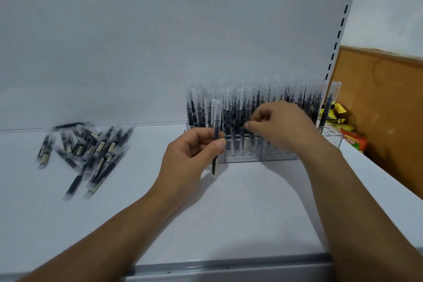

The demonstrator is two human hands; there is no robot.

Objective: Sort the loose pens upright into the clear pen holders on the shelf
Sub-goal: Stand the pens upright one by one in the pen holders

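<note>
While the left hand (pixel 190 158) pinches a pen (pixel 217 125) upright, the right hand (pixel 279 126) at two o'clock curls among the holders (pixel 242 155), grip unclear; best to part a slot, then lower straight.

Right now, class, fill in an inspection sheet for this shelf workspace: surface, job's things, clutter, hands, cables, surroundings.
Surface: white shelf, flat.
Job's things: loose pens lie heaped at the left; clear pen holders at the right hold many capped pens upright.
Clutter: snack packets beyond the holders, far right.
Hands: left hand pinches one pen upright in front of the holders; right hand has curled fingers among the capped pens, grip unclear.
Cables: nothing seen.
Surroundings: white back panel, slotted upright, wooden board at the right.
</note>
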